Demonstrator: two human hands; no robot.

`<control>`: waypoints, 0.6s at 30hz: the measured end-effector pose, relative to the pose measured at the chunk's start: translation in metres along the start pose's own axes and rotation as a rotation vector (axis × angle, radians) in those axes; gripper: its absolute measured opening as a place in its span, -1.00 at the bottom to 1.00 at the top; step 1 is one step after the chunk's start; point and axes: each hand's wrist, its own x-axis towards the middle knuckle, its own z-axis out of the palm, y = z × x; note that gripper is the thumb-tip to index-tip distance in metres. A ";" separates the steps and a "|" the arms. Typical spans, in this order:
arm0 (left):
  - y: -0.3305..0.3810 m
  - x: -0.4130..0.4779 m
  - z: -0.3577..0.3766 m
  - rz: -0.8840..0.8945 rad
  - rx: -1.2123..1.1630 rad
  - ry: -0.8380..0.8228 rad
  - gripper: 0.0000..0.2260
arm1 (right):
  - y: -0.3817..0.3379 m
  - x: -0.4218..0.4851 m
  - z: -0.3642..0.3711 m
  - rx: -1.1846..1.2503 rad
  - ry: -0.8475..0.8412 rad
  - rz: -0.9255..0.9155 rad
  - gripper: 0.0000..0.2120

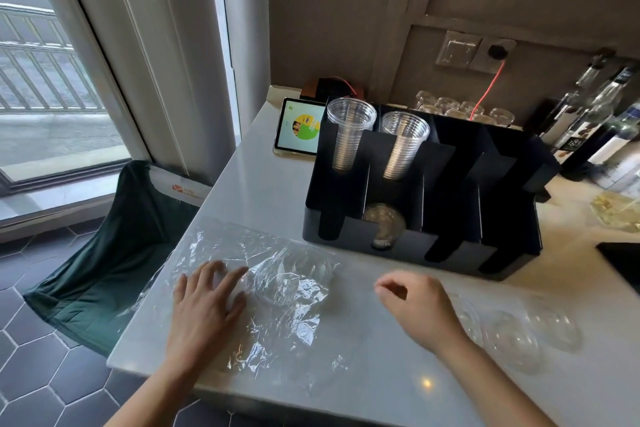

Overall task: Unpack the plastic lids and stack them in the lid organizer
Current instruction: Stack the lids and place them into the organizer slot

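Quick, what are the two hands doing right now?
Left hand: open, flat on the plastic wrap, holding nothing.
Right hand: fingers loosely curled, holding nothing.

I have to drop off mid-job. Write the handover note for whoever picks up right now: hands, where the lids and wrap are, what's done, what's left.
Left hand: flat on the plastic wrap, fingers spread, gripping nothing.
Right hand: above the counter, fingers loosely curled, empty.
Wrapped lids: a small stack still inside the wrap, in front of the lid organizer.
Loose lids: several lying on the counter to the right.
Done: some lids already sit in the organizer's second front slot; two back slots hold cup stacks.
Left: free the wrapped stack, gather the loose ones, stack all in the organizer.
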 end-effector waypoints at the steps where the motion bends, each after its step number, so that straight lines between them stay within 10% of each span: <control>1: 0.001 0.000 -0.001 0.003 -0.001 -0.005 -0.57 | 0.000 -0.009 0.013 0.001 -0.058 0.001 -0.89; 11: 0.002 0.001 0.000 0.027 0.035 -0.023 -0.51 | -0.027 0.000 0.080 -0.094 -0.168 -0.102 -0.47; 18: 0.000 0.002 0.004 0.063 0.098 -0.056 -0.53 | -0.046 0.029 0.097 -0.084 -0.106 0.152 -0.90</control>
